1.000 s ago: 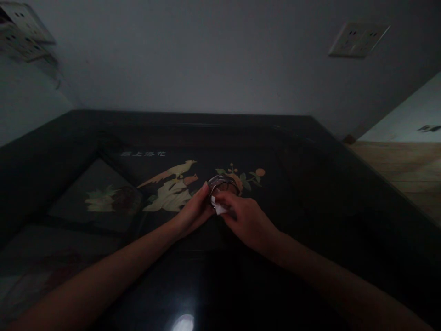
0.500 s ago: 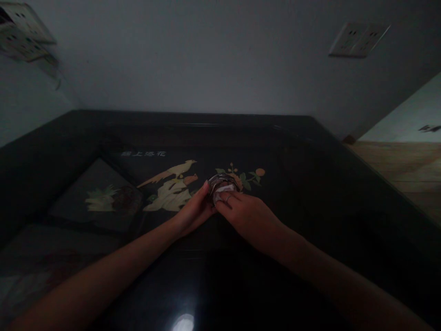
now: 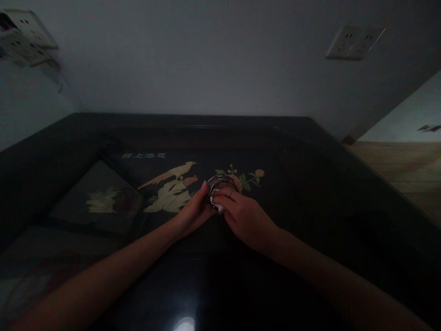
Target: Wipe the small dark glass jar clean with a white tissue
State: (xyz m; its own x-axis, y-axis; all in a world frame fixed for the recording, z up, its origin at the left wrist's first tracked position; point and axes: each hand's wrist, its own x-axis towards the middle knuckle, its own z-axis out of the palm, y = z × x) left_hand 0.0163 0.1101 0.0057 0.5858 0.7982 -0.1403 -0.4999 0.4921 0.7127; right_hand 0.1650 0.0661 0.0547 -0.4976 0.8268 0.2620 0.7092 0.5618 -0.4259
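Note:
In the middle of the head view, a round, shiny glass dish [image 3: 220, 178] with a faceted-looking rim is tilted toward me. My left hand [image 3: 195, 208] grips its left side, thumb up at the rim and the other fingers mostly hidden beneath. A crumpled white tissue [image 3: 217, 202] is pinched in my right hand [image 3: 245, 215], which wears a ring. The right fingers press the tissue against the dish at its near left part of the rim. Dim light hides the dish's exact shape and the right thumb.
Below lies a glossy black table [image 3: 248, 276] decorated with a bird [image 3: 172, 173], flowers [image 3: 254, 177] and written characters. A pale wall with a socket plate [image 3: 354, 42] rises behind it. More sockets [image 3: 29, 46] are at the upper left. Wooden flooring [image 3: 399, 161] shows at the right.
My right hand has shifted the tissue from inside the dish toward its near left rim, the wrist turning slightly. My left hand keeps its grip on the dish.

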